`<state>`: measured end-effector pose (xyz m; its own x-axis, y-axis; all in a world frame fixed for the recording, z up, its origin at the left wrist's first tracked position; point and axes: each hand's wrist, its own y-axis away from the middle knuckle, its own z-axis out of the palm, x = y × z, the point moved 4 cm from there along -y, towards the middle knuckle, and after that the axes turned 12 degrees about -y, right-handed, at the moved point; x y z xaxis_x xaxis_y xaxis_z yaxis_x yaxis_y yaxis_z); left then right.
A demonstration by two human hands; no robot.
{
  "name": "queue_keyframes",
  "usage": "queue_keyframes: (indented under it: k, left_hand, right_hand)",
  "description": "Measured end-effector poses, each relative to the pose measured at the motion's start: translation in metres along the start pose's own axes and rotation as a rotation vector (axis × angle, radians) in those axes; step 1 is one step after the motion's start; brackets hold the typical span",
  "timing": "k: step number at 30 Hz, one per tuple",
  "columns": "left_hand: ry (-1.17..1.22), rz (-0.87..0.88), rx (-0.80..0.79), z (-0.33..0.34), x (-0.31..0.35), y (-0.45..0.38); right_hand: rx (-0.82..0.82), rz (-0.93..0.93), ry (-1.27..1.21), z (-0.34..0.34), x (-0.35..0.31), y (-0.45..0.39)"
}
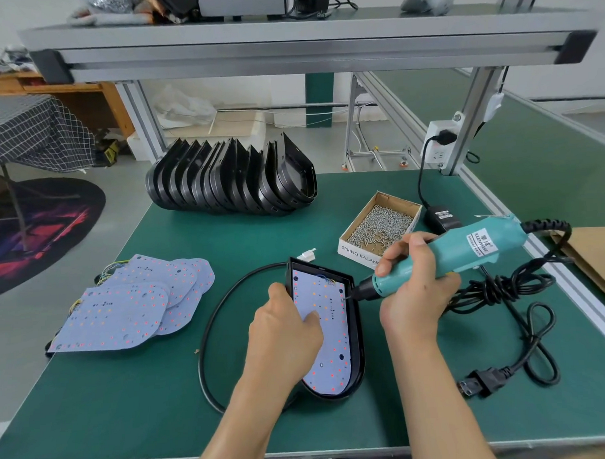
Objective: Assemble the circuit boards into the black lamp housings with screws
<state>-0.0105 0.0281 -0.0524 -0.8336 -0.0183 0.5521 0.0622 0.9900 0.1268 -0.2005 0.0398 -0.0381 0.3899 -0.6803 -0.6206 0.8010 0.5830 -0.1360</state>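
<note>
Black plastic housing sits near the front middle of the green table, rounded end toward the person, and a pale circuit board dotted with red and orange LEDs lies inside it. Left hand comes over the housing's left wall, fingers resting on the board, thumb against the outer edge of the wall. Right hand is wrapped around a teal electric screwdriver, fingers curled tight on the body, and the bit tip is down on a screw at the board's right edge, near the top. The tool leans in from the right. Its black cord trails off in a tangle to the right, with a plug lying loose on the mat. A black cable loops round the housing's left side. Just behind the right hand, an open cardboard box brims with small silver screws. A small white clip lies just beyond the housing's top edge. Off to the left, more boards lie fanned in an overlapping pile. At the back, a row of empty black housings stands nested on edge.
</note>
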Motion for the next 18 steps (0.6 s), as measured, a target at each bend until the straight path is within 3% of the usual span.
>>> queue_keyframes:
  k: [18]
  left_hand:
    - [-0.010,0.005,0.020,0.0010,0.0011,-0.0001]
  right_hand:
    - [0.015,-0.031,0.060,0.0025,0.0023,0.0001]
